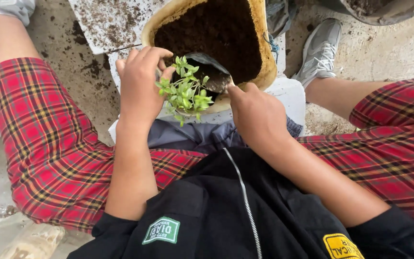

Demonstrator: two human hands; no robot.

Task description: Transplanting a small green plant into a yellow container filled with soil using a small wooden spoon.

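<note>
- Head view, looking down at a seated person: red plaid shorts [49,144], black zip jacket [245,216], grey sneaker [319,50] on a soil-strewn concrete floor [68,52].
- Left hand [140,86]: fingers curled narrowly around the upper edge of a small black nursery bag [207,64], beside the stems of a green seedling [185,91]. Grip closed on the bag rim, so far as the leaves allow a view.
- Right hand [257,115]: fingers bunched at the bag's right side, tips touching soil at the bag mouth; whether it pinches the bag or only presses soil, cannot tell.
- Seedling position: upright in the bag, held between both hands, just in front of a yellow basin [264,48] full of dark potting soil [212,33].
- White board [111,19] dusted with soil lies beyond the left hand.
- Judgement: step in hand looks like filling or firming soil around the seedling.
- Next move calls for steady bag support and gentle pressure, keeping the stems unbent.
</note>
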